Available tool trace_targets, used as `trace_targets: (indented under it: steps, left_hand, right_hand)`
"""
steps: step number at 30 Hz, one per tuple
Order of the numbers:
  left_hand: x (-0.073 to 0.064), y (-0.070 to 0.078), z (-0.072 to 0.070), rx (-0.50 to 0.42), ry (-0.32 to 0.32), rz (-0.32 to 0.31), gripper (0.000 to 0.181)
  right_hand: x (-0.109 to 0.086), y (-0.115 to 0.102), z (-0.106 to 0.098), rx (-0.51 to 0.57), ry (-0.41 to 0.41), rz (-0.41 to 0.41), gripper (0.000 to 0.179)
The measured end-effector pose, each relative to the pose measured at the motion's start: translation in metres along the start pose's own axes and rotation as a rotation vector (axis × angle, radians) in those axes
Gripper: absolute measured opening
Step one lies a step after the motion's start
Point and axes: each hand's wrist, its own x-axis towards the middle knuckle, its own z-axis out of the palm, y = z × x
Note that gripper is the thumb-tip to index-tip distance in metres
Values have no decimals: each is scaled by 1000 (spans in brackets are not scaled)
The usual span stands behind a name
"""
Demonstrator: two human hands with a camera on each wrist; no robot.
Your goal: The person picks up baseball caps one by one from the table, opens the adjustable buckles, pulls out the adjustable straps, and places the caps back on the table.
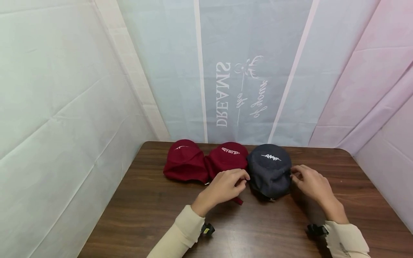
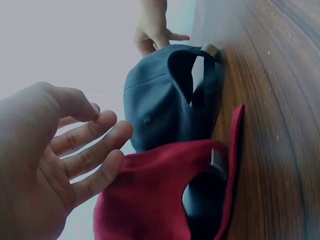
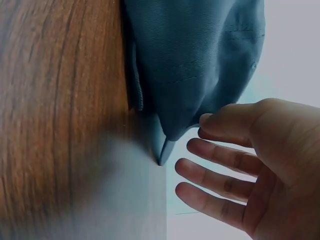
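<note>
Three baseball caps stand side by side. At the right of the row is a dark navy cap (image 1: 270, 170) with white lettering. The middle one is a dark red cap (image 1: 226, 159) reading "COLORADO", its back strap showing in the left wrist view. Another dark red cap (image 1: 184, 161) stands at the left. My left hand (image 1: 224, 186) hovers before the middle cap, fingers loosely bent around nothing. My right hand (image 1: 311, 182) is at the navy cap's right side. In the right wrist view its thumb and index finger (image 3: 225, 140) meet the cap's edge; whether they touch is unclear.
The caps are near the back edge of a dark wood-grain table (image 1: 155, 222). A grey-blue cloth backdrop (image 1: 171, 71) with mirrored white lettering hangs behind it. Pale cloth walls (image 1: 58, 107) flank both sides. A black wrist device (image 1: 207, 229) is at my left cuff.
</note>
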Motion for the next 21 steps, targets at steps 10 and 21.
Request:
trace_targets:
  steps: [10,21]
  left_hand:
    - [-34,-26,-26,0,24,-62,13]
    - [-84,-67,-64,99,219,-96,7]
  right_hand:
    - [-10,-6,-16,22,67,-71,28]
    - [-20,4,-27,-14,155,-235,57]
